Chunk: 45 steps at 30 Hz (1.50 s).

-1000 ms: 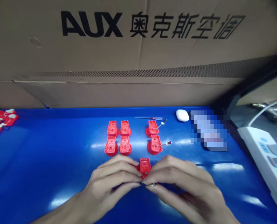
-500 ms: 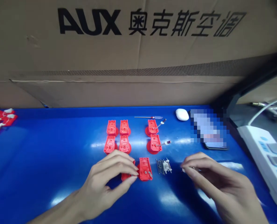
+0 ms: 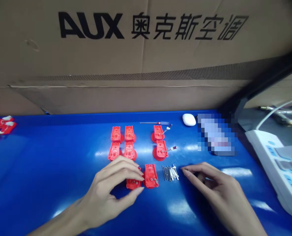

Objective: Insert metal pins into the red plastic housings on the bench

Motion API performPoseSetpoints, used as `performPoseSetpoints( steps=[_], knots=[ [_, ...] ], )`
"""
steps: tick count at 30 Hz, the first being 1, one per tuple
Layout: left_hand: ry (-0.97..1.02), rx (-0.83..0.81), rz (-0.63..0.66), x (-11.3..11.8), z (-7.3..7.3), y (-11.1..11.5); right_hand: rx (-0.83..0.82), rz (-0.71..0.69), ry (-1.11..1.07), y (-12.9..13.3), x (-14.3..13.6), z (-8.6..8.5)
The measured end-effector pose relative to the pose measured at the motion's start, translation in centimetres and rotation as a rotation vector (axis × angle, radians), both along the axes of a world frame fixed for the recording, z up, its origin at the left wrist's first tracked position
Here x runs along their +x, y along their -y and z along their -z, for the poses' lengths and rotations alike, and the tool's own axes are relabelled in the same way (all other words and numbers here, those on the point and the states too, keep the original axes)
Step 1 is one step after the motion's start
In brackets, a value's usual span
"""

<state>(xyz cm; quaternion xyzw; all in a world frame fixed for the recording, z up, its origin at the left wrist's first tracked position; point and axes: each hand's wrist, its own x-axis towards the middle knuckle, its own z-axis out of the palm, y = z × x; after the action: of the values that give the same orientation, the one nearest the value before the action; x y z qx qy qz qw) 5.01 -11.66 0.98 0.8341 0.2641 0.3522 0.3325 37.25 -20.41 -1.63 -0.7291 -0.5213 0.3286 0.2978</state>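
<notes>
My left hand [image 3: 113, 193] arches over a red plastic housing [image 3: 133, 184], thumb and fingers apart; whether it touches the housing I cannot tell. Part of that housing is hidden behind the fingers. Just right of it lies another red housing [image 3: 150, 177], open side up, with a small greyish piece at its lower right. My right hand [image 3: 209, 186] is closed in a pinch beside a small pile of metal pins and white-ended pieces [image 3: 170, 173]. What its fingertips hold, if anything, is too small to make out.
Several red housings [image 3: 129, 150] stand in rows behind; two right-hand ones [image 3: 160, 149] have rods sticking out. A screwdriver [image 3: 158, 123], a white case [image 3: 189, 120] and a blurred-out phone [image 3: 216, 136] lie further back. At right is a power strip [image 3: 271, 157], at left red-and-white pieces [image 3: 0, 127].
My right hand has moved left, closer to the metal pile. The thumb of my left hand has come away from its fingers, and the view has shifted slightly.
</notes>
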Motion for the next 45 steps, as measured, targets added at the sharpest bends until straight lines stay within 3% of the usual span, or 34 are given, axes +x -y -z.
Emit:
performPoseSetpoints(
  steps=[15,23,31,38,45],
  knots=[
    [0.002,0.008,0.019,0.2,-0.2,-0.1,-0.026,-0.043,0.041,-0.2,0.1,-0.4],
    [-0.001,0.023,0.013,0.3,-0.3,-0.2,0.069,-0.020,0.005,0.0,-0.3,-0.8],
    [-0.006,0.032,0.018,0.3,-0.2,-0.2,-0.051,0.115,-0.062,-0.2,-0.7,-0.8],
    [-0.008,0.031,0.026,0.2,-0.1,-0.2,0.027,0.025,-0.199,-1.2,-1.0,-2.5],
    [-0.004,0.034,0.036,0.1,-0.1,-0.2,-0.081,0.102,-0.178,-1.0,-0.6,-2.4]
  ],
)
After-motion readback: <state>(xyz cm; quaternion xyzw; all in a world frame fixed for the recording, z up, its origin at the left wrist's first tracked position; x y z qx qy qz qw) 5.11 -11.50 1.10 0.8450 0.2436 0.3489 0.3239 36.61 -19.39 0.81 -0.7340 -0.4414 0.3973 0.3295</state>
